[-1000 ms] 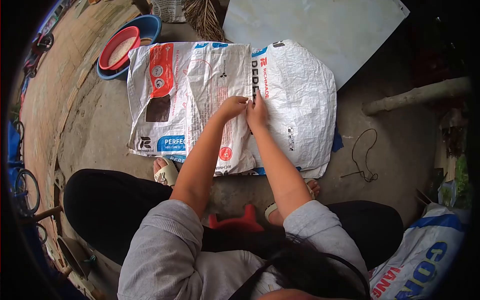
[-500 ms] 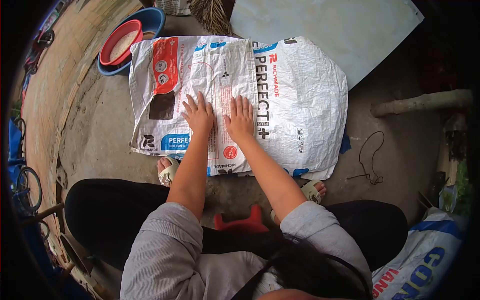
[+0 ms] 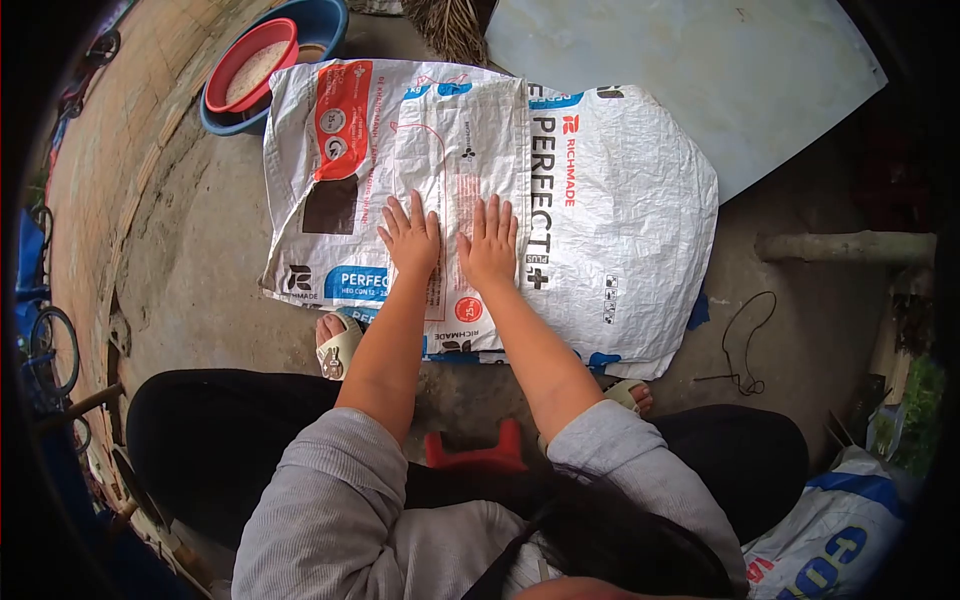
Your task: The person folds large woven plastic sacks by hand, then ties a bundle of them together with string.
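Observation:
White woven sacks printed in red, blue and black lie flat on the concrete ground, one part overlapping another. My left hand rests palm down on the left part, fingers spread. My right hand lies flat beside it, just left of the large black "PERFECT" lettering, fingers stretched out. The two hands are a small gap apart. Neither holds anything. A dark square patch shows on the sack to the left of my left hand.
A red basin with pale grains sits in a blue basin at upper left. A pale board lies at upper right, above a wooden pole. A red stool is between my legs, another sack at lower right.
The view has shifted slightly, so the sacks sit a little further right in it. My hands remain flat on the sack, with my right hand slightly closer to my left.

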`<control>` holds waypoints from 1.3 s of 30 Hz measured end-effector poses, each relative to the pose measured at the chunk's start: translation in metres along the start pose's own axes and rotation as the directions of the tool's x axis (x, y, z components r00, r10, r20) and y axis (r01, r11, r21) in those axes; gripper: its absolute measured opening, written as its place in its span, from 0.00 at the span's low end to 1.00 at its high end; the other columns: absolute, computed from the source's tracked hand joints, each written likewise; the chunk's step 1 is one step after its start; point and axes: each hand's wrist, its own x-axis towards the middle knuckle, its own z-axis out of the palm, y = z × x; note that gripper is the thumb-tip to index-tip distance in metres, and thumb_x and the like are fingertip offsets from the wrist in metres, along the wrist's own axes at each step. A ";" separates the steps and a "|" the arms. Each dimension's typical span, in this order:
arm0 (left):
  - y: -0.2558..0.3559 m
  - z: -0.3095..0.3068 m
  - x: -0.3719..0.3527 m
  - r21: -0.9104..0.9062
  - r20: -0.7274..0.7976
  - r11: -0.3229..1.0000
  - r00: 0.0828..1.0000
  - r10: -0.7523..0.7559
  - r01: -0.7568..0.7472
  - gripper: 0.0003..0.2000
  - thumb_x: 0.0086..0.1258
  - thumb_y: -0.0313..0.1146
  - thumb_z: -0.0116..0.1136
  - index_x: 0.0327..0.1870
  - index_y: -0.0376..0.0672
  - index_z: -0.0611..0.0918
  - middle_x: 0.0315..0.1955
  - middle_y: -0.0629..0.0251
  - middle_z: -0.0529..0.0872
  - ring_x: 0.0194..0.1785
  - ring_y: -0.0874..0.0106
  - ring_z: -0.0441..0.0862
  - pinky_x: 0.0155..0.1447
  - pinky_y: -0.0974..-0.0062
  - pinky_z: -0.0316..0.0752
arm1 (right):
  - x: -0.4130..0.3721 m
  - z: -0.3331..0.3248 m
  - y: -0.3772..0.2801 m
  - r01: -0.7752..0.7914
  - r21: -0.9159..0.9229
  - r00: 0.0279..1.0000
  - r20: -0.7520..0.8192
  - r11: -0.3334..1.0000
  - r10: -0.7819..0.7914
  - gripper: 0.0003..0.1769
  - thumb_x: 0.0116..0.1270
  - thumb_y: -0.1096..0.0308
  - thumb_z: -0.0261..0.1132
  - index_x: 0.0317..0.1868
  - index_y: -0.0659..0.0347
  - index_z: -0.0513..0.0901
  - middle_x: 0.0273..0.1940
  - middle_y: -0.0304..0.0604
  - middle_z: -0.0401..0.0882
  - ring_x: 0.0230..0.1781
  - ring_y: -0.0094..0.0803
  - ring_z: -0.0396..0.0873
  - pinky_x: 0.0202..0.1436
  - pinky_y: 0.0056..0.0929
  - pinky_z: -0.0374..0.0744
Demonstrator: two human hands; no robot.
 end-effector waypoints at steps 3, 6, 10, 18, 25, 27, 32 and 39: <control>-0.006 -0.016 0.002 -0.197 -0.144 0.980 0.990 -0.004 -0.024 0.36 0.64 0.50 0.58 0.71 0.44 0.62 0.69 0.44 0.61 0.68 0.48 0.64 0.68 0.60 0.61 | 0.002 0.002 0.002 0.006 0.009 1.000 -0.010 1.000 -0.006 0.39 0.70 0.49 0.50 0.74 0.62 0.52 0.76 0.54 0.43 0.77 0.52 0.39 0.77 0.48 0.40; -0.012 -0.038 0.010 -0.419 -0.073 0.861 0.935 -0.348 0.288 0.35 0.61 0.43 0.63 0.68 0.38 0.66 0.64 0.39 0.67 0.63 0.47 0.70 0.63 0.59 0.67 | 0.003 0.007 0.001 0.016 -0.002 1.000 -0.006 1.000 -0.016 0.39 0.71 0.48 0.49 0.75 0.61 0.52 0.76 0.54 0.43 0.77 0.51 0.38 0.77 0.47 0.39; -0.064 -0.046 0.054 -0.751 0.501 0.452 0.861 -0.085 0.482 0.31 0.53 0.35 0.69 0.58 0.30 0.74 0.43 0.50 0.84 0.40 0.63 0.83 0.43 0.66 0.76 | 0.010 0.000 -0.002 -0.002 0.102 0.991 0.134 0.995 -0.012 0.41 0.71 0.44 0.48 0.75 0.61 0.51 0.76 0.55 0.42 0.77 0.53 0.38 0.77 0.47 0.38; -0.029 -0.177 0.096 -0.376 0.159 0.861 0.939 -0.305 0.343 0.14 0.53 0.28 0.54 0.40 0.33 0.82 0.34 0.44 0.86 0.34 0.53 0.86 0.37 0.60 0.78 | 0.017 -0.071 -0.071 0.154 0.177 0.985 -0.104 0.972 -0.137 0.34 0.71 0.48 0.50 0.71 0.61 0.62 0.72 0.56 0.56 0.75 0.55 0.47 0.75 0.57 0.40; 0.078 -0.244 0.059 -0.205 0.251 0.975 0.959 0.133 -0.082 0.28 0.55 0.29 0.52 0.60 0.29 0.69 0.47 0.34 0.80 0.54 0.48 0.80 0.58 0.60 0.73 | 0.008 0.075 -0.069 0.283 0.734 0.956 -0.167 0.617 -0.240 0.32 0.74 0.54 0.50 0.71 0.64 0.58 0.69 0.58 0.61 0.71 0.55 0.56 0.73 0.46 0.56; 0.113 -0.226 0.031 -0.275 0.324 0.952 0.919 0.222 -0.133 0.41 0.54 0.30 0.53 0.71 0.26 0.52 0.45 0.33 0.81 0.51 0.47 0.81 0.57 0.61 0.74 | 0.000 0.033 -0.053 -0.021 0.950 0.962 0.103 0.311 -0.251 0.33 0.74 0.51 0.50 0.69 0.66 0.61 0.69 0.54 0.61 0.68 0.48 0.62 0.71 0.38 0.61; 0.153 -0.165 -0.016 -0.396 0.356 0.901 0.875 0.329 -0.178 0.45 0.58 0.40 0.58 0.72 0.27 0.49 0.40 0.38 0.83 0.47 0.47 0.82 0.54 0.59 0.75 | -0.005 0.016 0.013 -0.276 0.960 0.957 0.279 0.048 -0.077 0.35 0.74 0.45 0.46 0.68 0.66 0.64 0.67 0.53 0.64 0.66 0.45 0.66 0.70 0.39 0.64; 0.149 -0.084 -0.039 -0.502 0.359 0.853 0.863 0.356 -0.143 0.45 0.63 0.55 0.57 0.72 0.33 0.55 0.60 0.31 0.67 0.59 0.43 0.73 0.61 0.59 0.71 | 0.042 -0.065 0.112 -0.490 0.663 0.676 0.699 -0.566 0.233 0.37 0.74 0.41 0.40 0.67 0.66 0.66 0.62 0.53 0.72 0.60 0.44 0.72 0.67 0.39 0.67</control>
